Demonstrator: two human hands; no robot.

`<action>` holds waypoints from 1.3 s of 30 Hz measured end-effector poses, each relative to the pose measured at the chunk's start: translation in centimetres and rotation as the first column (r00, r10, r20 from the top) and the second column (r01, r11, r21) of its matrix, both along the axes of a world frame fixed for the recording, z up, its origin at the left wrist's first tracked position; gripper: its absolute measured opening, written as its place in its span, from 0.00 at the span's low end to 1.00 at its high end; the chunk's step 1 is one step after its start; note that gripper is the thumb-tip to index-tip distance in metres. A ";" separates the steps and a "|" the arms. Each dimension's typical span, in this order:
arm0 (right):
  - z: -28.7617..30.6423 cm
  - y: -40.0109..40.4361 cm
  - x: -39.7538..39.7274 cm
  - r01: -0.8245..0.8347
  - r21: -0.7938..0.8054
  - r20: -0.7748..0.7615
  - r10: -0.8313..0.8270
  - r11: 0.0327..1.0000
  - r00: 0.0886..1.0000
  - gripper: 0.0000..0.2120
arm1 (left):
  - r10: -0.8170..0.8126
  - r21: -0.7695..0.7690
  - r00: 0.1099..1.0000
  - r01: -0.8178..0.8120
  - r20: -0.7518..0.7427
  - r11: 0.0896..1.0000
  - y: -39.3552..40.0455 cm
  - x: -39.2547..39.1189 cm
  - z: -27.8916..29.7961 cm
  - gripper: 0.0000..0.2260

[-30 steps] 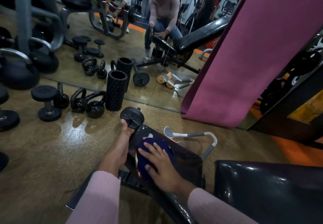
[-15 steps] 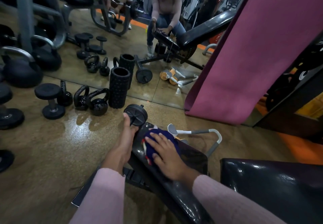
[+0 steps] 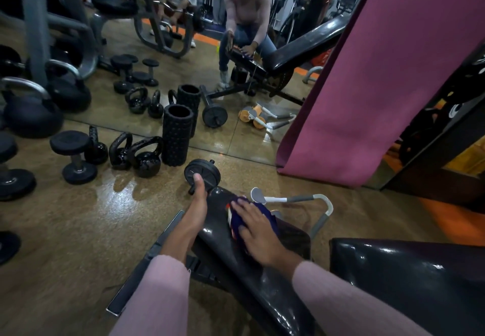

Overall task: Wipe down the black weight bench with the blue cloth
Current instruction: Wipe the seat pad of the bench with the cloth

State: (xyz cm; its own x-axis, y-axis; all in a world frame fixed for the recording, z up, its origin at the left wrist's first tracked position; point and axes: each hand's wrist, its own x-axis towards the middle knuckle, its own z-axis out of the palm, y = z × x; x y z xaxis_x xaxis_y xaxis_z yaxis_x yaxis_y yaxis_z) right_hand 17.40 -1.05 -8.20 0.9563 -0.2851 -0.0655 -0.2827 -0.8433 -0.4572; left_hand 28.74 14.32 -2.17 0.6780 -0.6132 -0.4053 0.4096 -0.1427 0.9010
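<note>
Black vinyl of the worktop (image 3: 225,246) is glossy and sloped, so the blue cloth (image 3: 262,213) at 6 o'clock may be slid off. It is pressed by the right hand (image 3: 258,233), fingers apart; the left hand (image 3: 195,205) is braced at the pad's edge, its fingers hidden.

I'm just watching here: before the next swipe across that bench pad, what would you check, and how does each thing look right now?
1. Blue cloth lies on the black bench pad: ok.
2. Right hand presses flat on the cloth: ok.
3. Left hand steadies the pad's far left edge: ok.
4. Pad ahead of the cloth is bare: ok.
5. Cloth damp enough: cannot tell.
6. White-handled roller beside the pad sits off the surface: ok.
</note>
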 end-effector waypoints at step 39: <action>0.4 3.9 -5.6 -0.286 -0.148 -0.038 0.283 0.947 0.958 0.25 | -0.025 0.026 0.994 0.028 -0.107 0.999 0.4 0.5 -0.1 0.47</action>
State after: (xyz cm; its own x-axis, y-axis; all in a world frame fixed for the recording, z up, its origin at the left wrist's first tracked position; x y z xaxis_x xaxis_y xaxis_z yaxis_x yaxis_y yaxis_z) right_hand 11.80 2.81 -7.77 0.9982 -0.0091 -0.0586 -0.0272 -0.9481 -0.3167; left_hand 29.25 14.69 -2.31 0.6139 -0.6180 -0.4910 0.4988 -0.1783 0.8482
